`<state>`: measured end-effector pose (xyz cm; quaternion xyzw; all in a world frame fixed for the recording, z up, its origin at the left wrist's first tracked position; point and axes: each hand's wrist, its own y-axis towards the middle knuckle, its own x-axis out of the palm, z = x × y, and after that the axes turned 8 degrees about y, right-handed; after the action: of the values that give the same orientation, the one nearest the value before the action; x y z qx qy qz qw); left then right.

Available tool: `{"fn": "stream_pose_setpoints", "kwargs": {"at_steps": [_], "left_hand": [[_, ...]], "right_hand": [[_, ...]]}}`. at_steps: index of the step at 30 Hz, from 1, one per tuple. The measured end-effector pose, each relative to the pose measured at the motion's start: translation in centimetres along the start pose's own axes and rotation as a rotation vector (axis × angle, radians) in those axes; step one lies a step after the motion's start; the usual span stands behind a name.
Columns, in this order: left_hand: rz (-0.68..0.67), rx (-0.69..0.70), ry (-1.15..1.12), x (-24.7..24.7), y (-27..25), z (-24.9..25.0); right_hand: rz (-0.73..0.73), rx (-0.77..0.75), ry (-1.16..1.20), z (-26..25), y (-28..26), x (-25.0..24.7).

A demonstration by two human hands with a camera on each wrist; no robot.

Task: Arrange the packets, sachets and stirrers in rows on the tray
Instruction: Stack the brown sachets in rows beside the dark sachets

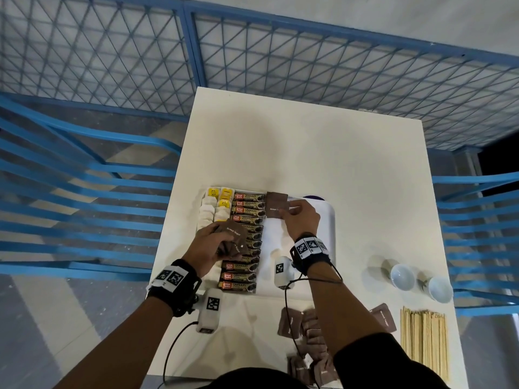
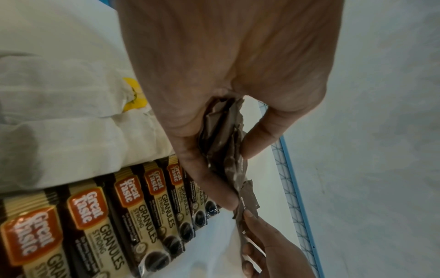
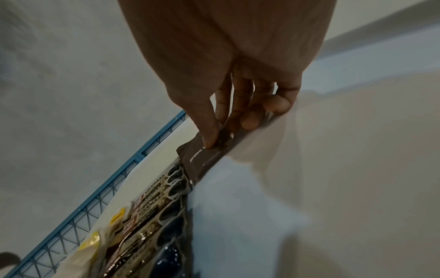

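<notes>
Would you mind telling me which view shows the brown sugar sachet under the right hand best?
The head view: the sachet lies flat at the tray's far end, label partly readable, the right hand pinching its edge. The right wrist view shows it edge-on and blurred. The left wrist view barely shows it.

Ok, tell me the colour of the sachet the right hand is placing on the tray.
Dark brown with white lettering; the sachet shows best in the head view.

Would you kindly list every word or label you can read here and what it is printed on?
"Great Taste": coffee sachets on the tray.
"GRANULES STRONG": the same sachets.
"Brown Sugar": brown packets in the left hand.
Packet under the right hand: only "Brown" shows.
Yellow tea tags, fine print: unreadable.
</notes>
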<state>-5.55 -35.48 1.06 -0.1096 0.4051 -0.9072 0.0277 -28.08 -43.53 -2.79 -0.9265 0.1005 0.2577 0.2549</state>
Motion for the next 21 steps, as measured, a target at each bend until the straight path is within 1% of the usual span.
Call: {"fn": "stream_pose_setpoints", "kwargs": {"at_steps": [6, 11, 17, 21], "left_hand": [[0.004, -0.024, -0.023, 0.2, 0.1, 0.0], [-0.005, -0.024, -0.033, 0.2, 0.0, 0.2], [-0.026, -0.016, -0.046, 0.0, -0.1, 0.1], [-0.046, -0.005, -0.082, -0.1, -0.5, 0.2]], "right_hand": [[-0.014, 0.002, 0.061, -0.4, -0.2, -0.1], [0.008, 0.026, 0.037, -0.1, -0.6, -0.1], [0.006, 0.017, -0.014, 0.0, -0.5, -0.1], [0.070, 0.006, 0.031, 0.0, -1.1, -0.6]]}}
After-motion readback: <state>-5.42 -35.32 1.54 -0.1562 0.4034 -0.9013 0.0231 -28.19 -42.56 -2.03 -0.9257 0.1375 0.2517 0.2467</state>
